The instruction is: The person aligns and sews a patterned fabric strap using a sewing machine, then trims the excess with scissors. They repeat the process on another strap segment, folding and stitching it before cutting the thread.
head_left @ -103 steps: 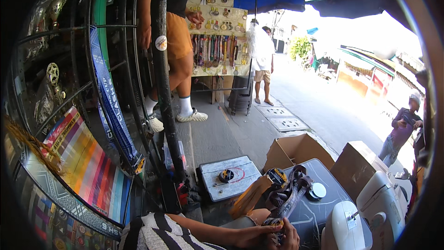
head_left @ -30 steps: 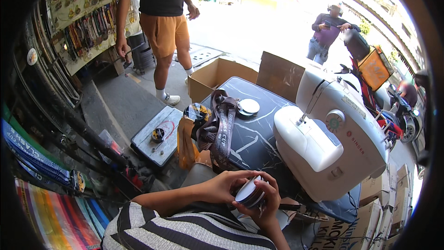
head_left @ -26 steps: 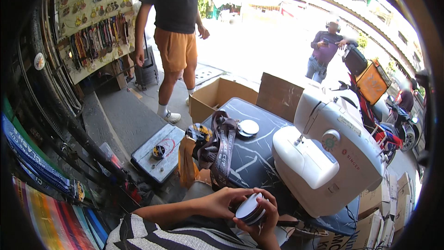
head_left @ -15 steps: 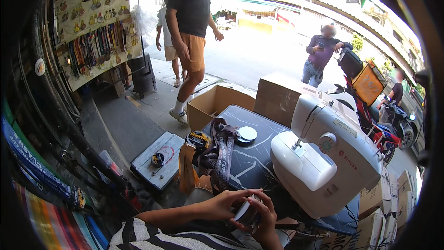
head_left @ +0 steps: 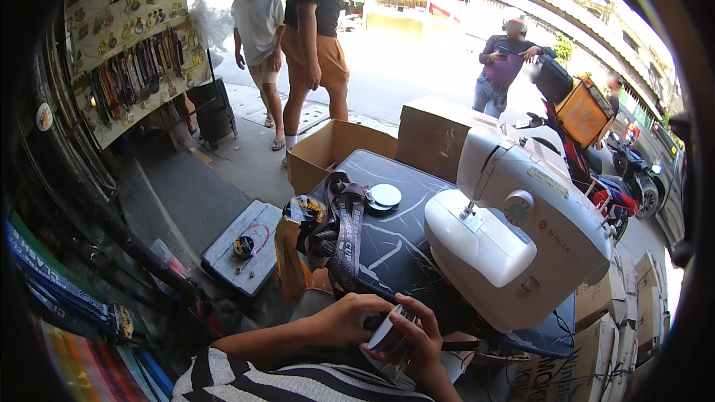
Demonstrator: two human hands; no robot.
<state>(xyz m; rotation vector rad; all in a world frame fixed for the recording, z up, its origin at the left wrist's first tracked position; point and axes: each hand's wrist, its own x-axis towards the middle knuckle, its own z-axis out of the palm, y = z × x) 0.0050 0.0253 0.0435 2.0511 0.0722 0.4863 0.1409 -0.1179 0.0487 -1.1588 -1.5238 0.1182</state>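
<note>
Over my lap, at the near edge of a dark blue marbled table [head_left: 398, 234], both hands are closed on a round disc [head_left: 383, 336] with a pale face and a silvery rim. My left hand [head_left: 346, 320] pinches its left side, with the fingertips partly hidden. My right hand [head_left: 418, 335] wraps the right side, its fingers over the edge. The disc stands tilted between them. On the table's left part lie dark printed medal ribbons [head_left: 341, 234], beside a black-and-gold round medal [head_left: 304, 210]. Round white-faced discs [head_left: 385, 195] rest just right of the ribbons.
A white sewing machine [head_left: 514, 227] stands on the table's right. Beyond are an open cardboard box [head_left: 331, 145] and a closed one [head_left: 432, 138]. A low board [head_left: 242, 246] at left bears a small medal. Coloured ribbons [head_left: 82, 357] hang lower left. People stand in the street.
The pale disc has turned a little between my hands, and my fingers have shifted on it. Two people in the background have walked, and the whole view has moved slightly.
</note>
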